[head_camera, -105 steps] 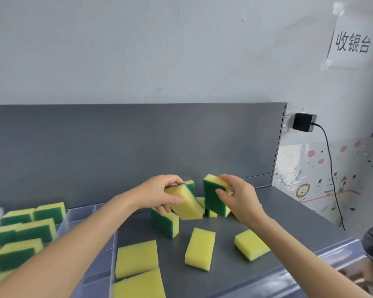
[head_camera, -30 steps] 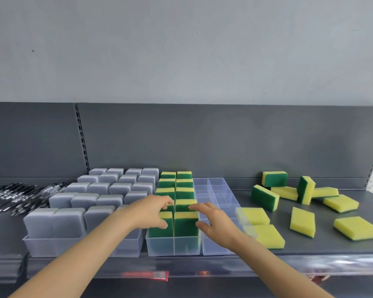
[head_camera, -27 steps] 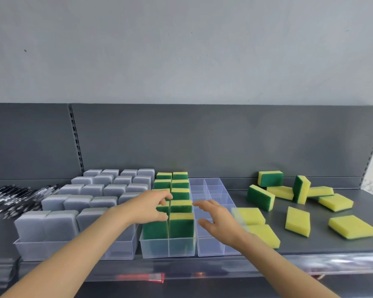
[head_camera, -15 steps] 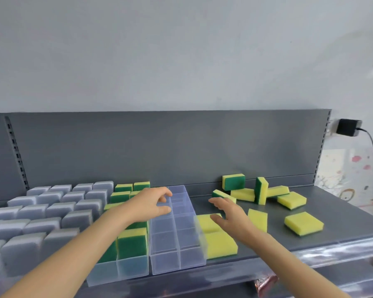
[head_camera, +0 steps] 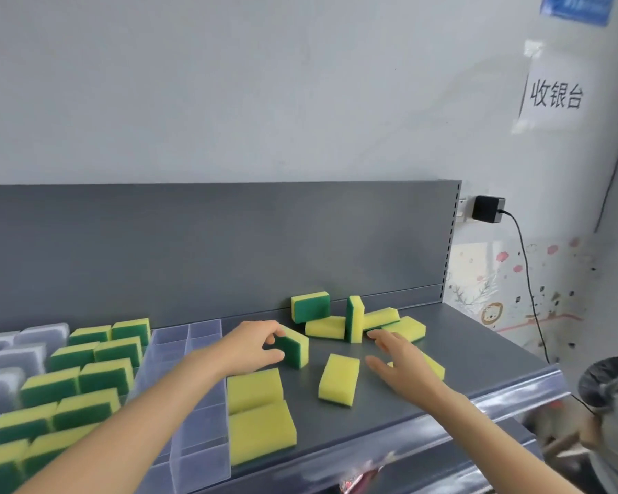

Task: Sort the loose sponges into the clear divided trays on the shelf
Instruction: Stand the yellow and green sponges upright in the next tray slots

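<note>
Gathering loose sponges (head_camera: 339, 379) from a shelf (head_camera: 478, 354).
Left hand (head_camera: 254, 347) pinches an upright sponge (head_camera: 297, 351); right hand (head_camera: 398, 367) spread, empty. Next, probably: lift it into the clear tray (head_camera: 200, 458).

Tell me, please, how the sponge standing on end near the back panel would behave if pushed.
The upright sponge stands on a narrow end, so it would probably topple easily. Its foam body suggests it is light and squashy. The yellow sponge seemingly leaning on it might slip too.
</note>
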The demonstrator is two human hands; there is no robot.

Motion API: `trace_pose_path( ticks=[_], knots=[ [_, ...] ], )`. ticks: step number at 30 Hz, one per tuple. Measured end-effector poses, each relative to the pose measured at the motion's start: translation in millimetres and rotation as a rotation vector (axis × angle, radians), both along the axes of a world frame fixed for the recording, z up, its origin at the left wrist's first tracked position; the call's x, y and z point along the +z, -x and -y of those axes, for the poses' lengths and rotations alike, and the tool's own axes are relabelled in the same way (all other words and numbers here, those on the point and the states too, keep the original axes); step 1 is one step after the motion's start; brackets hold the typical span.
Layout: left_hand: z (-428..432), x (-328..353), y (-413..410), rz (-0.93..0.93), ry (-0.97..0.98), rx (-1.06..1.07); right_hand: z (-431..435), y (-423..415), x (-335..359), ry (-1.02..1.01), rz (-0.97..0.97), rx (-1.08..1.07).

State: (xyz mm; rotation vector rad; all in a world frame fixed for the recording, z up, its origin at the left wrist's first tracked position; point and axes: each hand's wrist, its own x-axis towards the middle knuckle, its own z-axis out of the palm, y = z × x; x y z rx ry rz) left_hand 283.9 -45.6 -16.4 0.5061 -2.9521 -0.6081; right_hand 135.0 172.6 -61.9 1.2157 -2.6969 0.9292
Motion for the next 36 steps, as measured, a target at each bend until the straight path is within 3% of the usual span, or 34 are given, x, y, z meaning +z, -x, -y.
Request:
trace_pose_path(
  ticks=[16,21,29,36],
  knots=[
    [17.6,-8.0,142.6,-0.021,-0.033,-0.163,-11.6,105.9,-2.5,-0.008,0.025,-0.190],
    [30.7,-12.0,183.2,0.018,0.047,-0.269,0.0,135.1,-8.0,-0.037,0.049,-0.192],
    [25.4,-17.2,231.6,0.073,0.145,-0.448,9.0,182.2,-12.7,-0.112,0.151,-0.103],
    [22.3,-24.3,260.8,0.190,0.175,-0.452,32.1,233.4,-13.5,-0.238,0.147,0.125]
  ],
)
